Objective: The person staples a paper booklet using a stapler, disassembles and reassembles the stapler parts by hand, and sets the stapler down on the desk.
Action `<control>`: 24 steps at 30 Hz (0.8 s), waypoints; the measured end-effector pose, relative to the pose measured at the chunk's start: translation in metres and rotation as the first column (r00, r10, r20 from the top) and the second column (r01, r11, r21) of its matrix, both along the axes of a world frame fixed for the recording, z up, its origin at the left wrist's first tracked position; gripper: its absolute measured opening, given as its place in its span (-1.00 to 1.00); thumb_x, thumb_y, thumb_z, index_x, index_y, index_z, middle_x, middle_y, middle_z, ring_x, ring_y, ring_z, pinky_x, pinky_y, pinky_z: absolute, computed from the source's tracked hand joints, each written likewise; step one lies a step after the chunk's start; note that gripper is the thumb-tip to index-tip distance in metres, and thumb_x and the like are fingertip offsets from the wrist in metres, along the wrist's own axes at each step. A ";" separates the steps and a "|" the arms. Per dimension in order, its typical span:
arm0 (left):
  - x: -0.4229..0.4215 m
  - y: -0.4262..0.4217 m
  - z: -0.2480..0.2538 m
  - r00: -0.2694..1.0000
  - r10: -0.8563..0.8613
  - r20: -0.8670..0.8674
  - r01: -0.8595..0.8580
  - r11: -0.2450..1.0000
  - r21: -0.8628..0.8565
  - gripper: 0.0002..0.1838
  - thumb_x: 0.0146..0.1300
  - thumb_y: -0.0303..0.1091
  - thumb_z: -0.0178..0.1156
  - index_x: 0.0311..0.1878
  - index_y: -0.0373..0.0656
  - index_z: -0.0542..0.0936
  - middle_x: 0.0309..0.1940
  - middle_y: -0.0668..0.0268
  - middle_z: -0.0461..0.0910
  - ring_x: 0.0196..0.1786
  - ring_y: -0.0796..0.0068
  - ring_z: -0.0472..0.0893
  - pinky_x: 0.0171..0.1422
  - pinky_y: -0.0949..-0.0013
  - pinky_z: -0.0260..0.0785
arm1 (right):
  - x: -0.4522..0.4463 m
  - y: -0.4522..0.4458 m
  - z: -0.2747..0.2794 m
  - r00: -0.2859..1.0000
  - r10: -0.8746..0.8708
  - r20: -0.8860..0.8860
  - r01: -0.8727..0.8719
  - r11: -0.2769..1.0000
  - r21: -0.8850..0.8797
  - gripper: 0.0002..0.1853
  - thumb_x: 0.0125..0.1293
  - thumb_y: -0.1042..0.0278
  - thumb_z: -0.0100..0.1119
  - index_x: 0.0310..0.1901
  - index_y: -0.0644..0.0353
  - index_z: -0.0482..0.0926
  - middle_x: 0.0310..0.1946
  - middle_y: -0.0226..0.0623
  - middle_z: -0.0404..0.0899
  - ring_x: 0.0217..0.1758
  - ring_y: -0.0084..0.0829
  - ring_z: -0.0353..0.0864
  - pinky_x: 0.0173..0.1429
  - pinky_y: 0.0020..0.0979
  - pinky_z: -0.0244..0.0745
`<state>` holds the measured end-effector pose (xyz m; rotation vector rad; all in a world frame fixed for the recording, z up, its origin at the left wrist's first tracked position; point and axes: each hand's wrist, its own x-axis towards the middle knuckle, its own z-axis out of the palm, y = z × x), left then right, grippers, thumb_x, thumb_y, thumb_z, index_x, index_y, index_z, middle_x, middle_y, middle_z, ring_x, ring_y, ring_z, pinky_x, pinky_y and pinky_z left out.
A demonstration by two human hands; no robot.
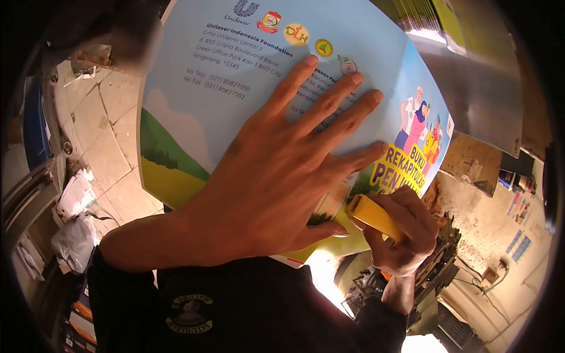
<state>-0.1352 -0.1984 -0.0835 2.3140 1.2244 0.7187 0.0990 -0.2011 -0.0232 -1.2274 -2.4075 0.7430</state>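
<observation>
A booklet cover point(176, 112) lies opened out before me, with printed logos and addresses on its light-blue back and a cartoon group on its front. My left hand point(282, 153) rests across it with spread fingers, its fingertips touching the printed side near the spine. At the lower right edge, my right hand point(406, 229) is closed around a yellow plastic tool point(376, 215) with a slotted end. That end is against or just above the front cover beside my left thumb; I cannot tell which. What kind of tool it is stays unclear.
Behind the booklet stands a metal panel point(482, 70), with a stack of green-edged sheets point(406, 15) at the top. Dark machinery point(435, 265) is below my right hand. Plastic bags point(73, 241) lie at left on the tiled floor point(109, 123).
</observation>
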 end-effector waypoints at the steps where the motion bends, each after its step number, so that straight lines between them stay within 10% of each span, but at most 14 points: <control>1: 0.001 0.000 0.000 1.000 -0.004 -0.005 0.004 1.000 0.001 -0.17 0.19 0.54 0.04 0.38 0.22 0.53 0.59 0.15 0.12 0.64 0.02 0.05 0.66 -0.30 -0.33 | -0.002 0.001 0.000 1.000 -0.004 -0.005 0.004 1.000 0.001 -0.58 -0.16 0.67 0.47 -0.13 0.41 0.74 -0.33 -0.10 0.66 -0.35 -0.28 0.69 -0.28 -0.39 0.57; 6: 0.000 0.002 0.002 1.000 -0.023 -0.022 0.022 1.000 -0.020 -0.13 0.16 0.55 0.07 0.42 0.21 0.48 0.59 0.15 0.12 0.64 0.01 0.05 0.64 -0.33 -0.31 | 0.004 -0.007 -0.005 0.880 -0.315 -0.355 0.182 0.915 -0.361 -0.64 0.03 0.62 0.47 -0.09 0.46 0.63 -0.25 -0.05 0.69 -0.34 -0.33 0.73 -0.34 -0.42 0.62; 7: 0.000 0.002 0.002 1.000 -0.020 -0.022 0.019 1.000 -0.017 -0.13 0.16 0.55 0.07 0.42 0.21 0.48 0.59 0.15 0.12 0.64 0.01 0.05 0.64 -0.33 -0.31 | 0.006 -0.005 -0.001 0.892 -0.350 -0.285 0.236 0.900 -0.366 -0.48 0.38 0.15 0.28 0.15 0.48 0.49 -0.28 0.03 0.64 -0.36 -0.36 0.70 -0.52 -0.52 0.61; 10: -0.002 0.004 0.006 0.999 -0.047 -0.002 0.047 0.998 -0.045 -0.13 0.12 0.48 0.17 0.43 0.22 0.46 0.59 0.14 0.13 0.64 0.01 0.04 0.64 -0.33 -0.33 | 0.001 0.006 -0.001 0.740 -0.525 -0.421 0.347 0.833 -0.430 -0.48 0.55 0.21 0.03 0.31 0.49 0.30 -0.15 0.17 0.64 -0.33 -0.29 0.73 -0.53 -0.51 0.60; 15: -0.005 0.004 0.019 0.988 -0.125 -0.087 0.121 0.991 -0.051 -0.13 0.08 0.38 0.29 0.40 0.11 0.50 0.57 0.13 0.16 0.58 0.07 0.17 0.58 -0.29 -0.23 | 0.001 0.027 -0.012 0.728 -0.423 -0.539 0.208 0.886 -0.414 -0.48 0.56 0.25 0.05 0.35 0.48 0.28 -0.16 0.09 0.66 -0.36 -0.42 0.67 -0.44 -0.51 0.56; 20: -0.010 0.017 0.014 0.927 -0.297 0.228 0.320 0.945 -0.068 -0.42 0.13 -0.42 0.40 0.28 0.05 0.62 -0.01 0.47 0.72 0.16 0.38 0.61 0.28 0.18 0.38 | -0.008 0.047 -0.022 0.694 -0.483 -0.535 0.192 0.839 -0.510 -0.49 0.55 0.28 0.07 0.34 0.49 0.29 -0.17 0.09 0.65 -0.33 -0.39 0.69 -0.40 -0.50 0.62; 24: -0.003 0.038 0.021 0.900 -0.405 0.161 0.424 0.898 -0.117 -0.44 0.12 -0.41 0.41 0.26 0.04 0.63 -0.03 0.45 0.72 0.10 0.31 0.62 0.20 0.17 0.47 | -0.003 0.052 -0.022 0.662 -0.509 -0.550 0.117 0.795 -0.595 -0.48 0.55 0.26 0.08 0.36 0.47 0.31 -0.16 0.07 0.65 -0.31 -0.39 0.71 -0.35 -0.49 0.68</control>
